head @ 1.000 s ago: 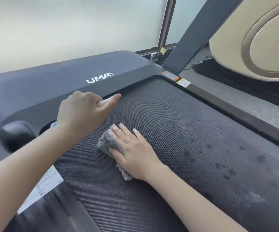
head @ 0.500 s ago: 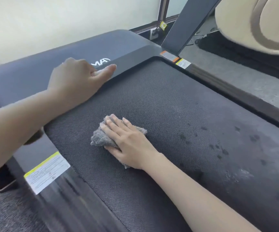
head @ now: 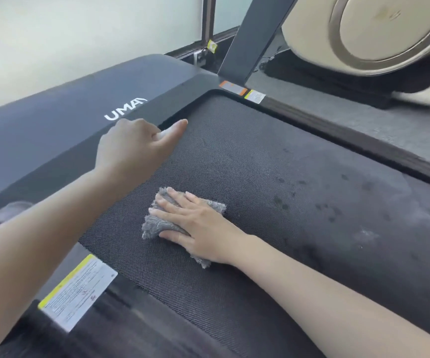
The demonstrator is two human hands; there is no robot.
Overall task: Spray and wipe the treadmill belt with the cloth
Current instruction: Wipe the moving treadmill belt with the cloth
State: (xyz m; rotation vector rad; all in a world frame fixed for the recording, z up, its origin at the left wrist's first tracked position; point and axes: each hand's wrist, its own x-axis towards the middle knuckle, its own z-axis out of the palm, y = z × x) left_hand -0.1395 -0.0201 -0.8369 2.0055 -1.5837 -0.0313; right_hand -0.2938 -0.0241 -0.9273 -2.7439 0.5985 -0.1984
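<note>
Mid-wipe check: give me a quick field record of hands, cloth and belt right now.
belt: dark wet spots and pale residue right of the cloth
cloth: grey, bunched, lying on the belt
right hand: flat, fingers straight, pressing the cloth
left hand: fingers curled round a small white item, at the belt's far edge

The dark treadmill belt (head: 234,156) carries a grey cloth (head: 154,228) (fluffy, crumpled) and wet spots (head: 277,201) further right.
</note>
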